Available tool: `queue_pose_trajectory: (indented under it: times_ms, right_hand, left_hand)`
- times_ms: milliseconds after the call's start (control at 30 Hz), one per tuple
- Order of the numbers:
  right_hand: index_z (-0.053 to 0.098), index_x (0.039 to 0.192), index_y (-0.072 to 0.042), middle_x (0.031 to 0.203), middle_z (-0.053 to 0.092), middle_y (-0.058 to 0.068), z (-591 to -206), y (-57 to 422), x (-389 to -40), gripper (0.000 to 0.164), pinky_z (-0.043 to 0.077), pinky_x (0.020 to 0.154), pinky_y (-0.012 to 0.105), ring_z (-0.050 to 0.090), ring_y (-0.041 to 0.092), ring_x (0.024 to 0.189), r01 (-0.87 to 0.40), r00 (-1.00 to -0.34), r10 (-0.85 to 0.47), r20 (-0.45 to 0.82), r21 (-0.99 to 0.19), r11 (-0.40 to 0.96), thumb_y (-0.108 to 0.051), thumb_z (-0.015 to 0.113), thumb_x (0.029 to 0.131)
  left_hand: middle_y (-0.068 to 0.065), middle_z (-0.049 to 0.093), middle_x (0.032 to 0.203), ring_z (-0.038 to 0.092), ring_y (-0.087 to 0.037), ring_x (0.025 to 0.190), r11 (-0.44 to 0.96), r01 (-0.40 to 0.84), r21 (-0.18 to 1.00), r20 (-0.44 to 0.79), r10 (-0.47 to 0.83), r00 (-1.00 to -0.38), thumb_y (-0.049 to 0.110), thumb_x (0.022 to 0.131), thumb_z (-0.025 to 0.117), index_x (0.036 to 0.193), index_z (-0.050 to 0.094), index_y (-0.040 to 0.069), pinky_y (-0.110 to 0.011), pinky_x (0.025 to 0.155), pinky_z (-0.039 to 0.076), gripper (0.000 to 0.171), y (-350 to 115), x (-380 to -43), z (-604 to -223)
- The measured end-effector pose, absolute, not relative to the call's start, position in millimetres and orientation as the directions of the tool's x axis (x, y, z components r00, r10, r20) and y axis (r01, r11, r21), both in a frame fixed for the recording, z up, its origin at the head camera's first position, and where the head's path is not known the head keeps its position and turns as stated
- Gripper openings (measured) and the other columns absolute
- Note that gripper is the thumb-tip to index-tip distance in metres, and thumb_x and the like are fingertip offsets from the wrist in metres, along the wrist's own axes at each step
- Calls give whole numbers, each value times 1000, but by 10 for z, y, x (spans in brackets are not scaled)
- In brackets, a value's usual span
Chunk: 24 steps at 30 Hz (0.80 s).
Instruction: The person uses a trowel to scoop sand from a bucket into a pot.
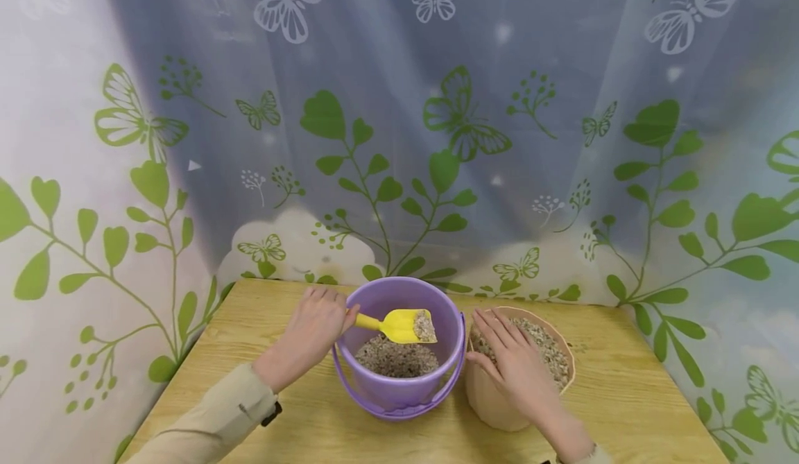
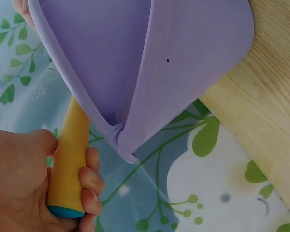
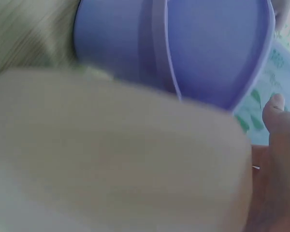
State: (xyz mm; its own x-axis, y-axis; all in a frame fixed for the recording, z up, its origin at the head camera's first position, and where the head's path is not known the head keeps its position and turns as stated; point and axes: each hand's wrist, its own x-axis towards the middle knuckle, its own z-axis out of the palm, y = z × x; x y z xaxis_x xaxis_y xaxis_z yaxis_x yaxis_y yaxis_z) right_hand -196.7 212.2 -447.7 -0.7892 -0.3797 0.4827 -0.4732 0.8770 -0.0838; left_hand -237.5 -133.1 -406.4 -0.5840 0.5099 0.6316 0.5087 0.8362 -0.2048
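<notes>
My left hand (image 1: 317, 322) grips the handle of a yellow toy shovel (image 1: 394, 325). Some gravel lies near the tip of its blade, which is held over the mouth of a purple bucket (image 1: 404, 398). More gravel (image 1: 396, 358) covers the inside of the bucket. In the left wrist view, fingers curl round the yellow handle (image 2: 70, 159) with its teal end. My right hand (image 1: 518, 367), fingers straight, lies over the near left side of a beige pot (image 1: 493, 405) filled with gravel (image 1: 549, 349). The pot (image 3: 116, 159) is blurred in the right wrist view.
Both containers stand side by side on a wood-grain table (image 1: 250, 325). The bucket's purple carrying handle (image 1: 415, 412) hangs down on the near side. A curtain (image 1: 399, 173) printed with leaves and butterflies encloses the table at the back and sides.
</notes>
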Motion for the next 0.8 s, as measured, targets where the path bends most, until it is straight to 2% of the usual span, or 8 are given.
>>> queue_pose_trajectory:
  times_ms: [200,333,467,567,800]
  right_hand:
    - [47,149,-3,153,47,15,-4478,2526,-1894,64,33,108,64,41,40,140,-427,-800,-320,507,-106,898,-40,62,99]
    - [44,151,-2,154,45,19,-4511,2788,-1820,66,32,105,67,40,44,139,-354,-856,-248,453,-165,920,-40,61,100]
    - [36,156,-5,157,39,22,-4554,3006,-1730,69,30,106,68,36,47,141,-294,-903,-205,377,-197,935,-40,59,101]
    - [32,158,-6,159,36,22,-4600,3100,-1684,71,29,106,68,35,47,141,-271,-918,-194,345,-190,944,-42,58,102]
    - [33,156,-3,159,35,23,-4699,3166,-1652,72,30,104,70,38,49,138,-227,-932,-158,326,-186,956,-44,56,103]
  left_hand:
    - [-3,53,59,49,-20,58,836,511,-200,624,510,-592,21,92,73,66,53,7,-33,62,41,36,-1342,-2385,-4082]
    - [-3,54,59,51,-20,58,839,512,-185,618,504,-603,21,92,73,66,54,7,-33,62,43,35,-1349,-2385,-4074]
    - [-2,49,56,46,-18,55,836,518,-183,635,503,-587,21,93,72,63,50,9,-32,59,40,39,-1345,-2397,-4031]
    - [-1,46,55,42,-19,54,835,526,-160,630,497,-597,21,94,70,62,49,10,-32,58,38,40,-1310,-2414,-3962]
    - [3,42,56,40,-16,55,808,578,-115,577,528,-624,19,99,64,63,50,12,-32,62,41,39,-1131,-2457,-3765]
